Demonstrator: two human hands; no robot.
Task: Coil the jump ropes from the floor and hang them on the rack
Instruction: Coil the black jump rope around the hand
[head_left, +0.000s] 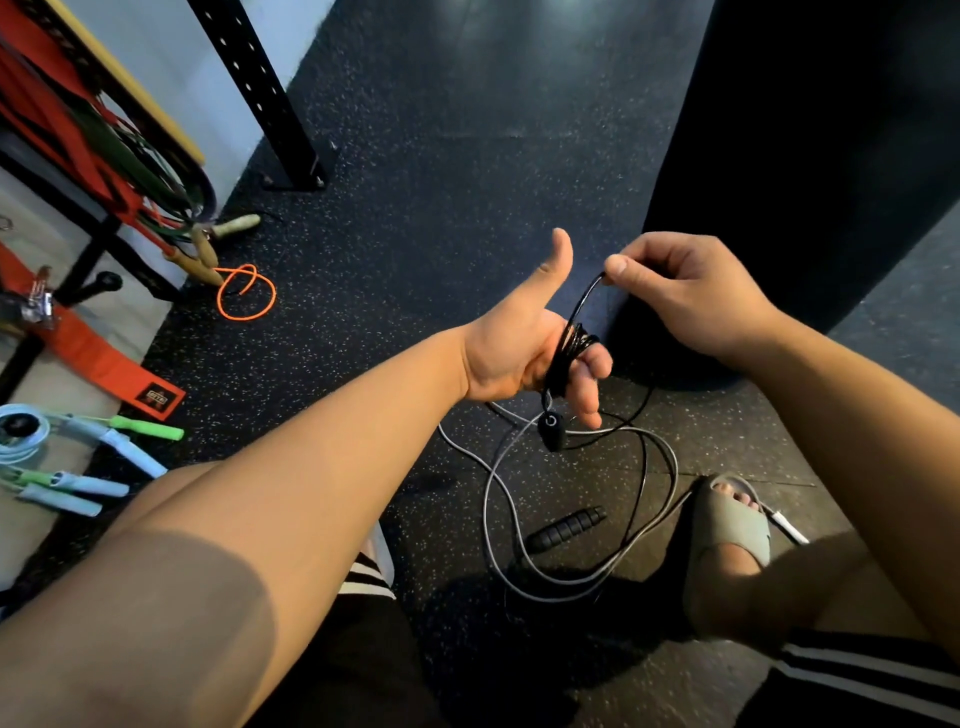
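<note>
A thin black jump rope (569, 343) is wound in several turns around the fingers of my left hand (524, 343), whose thumb points up. One black handle (551, 430) dangles below that hand. My right hand (685, 296) pinches the rope's free strand between thumb and forefinger just right of the coil. The rest of the black rope trails to the floor, where its other black ribbed handle (566, 527) lies. A grey rope (498, 499) loops loosely on the floor beneath my hands. An orange rope (245, 293) with wooden handles lies near the rack (98, 244) at the left.
Light blue and green-handled ropes (83, 467) lie at the lower left beside a red strap (104, 358). A black perforated upright (270, 98) is bolted to the speckled floor. My sandalled foot (732, 530) stands on the grey rope's end. Resistance bands hang on the rack.
</note>
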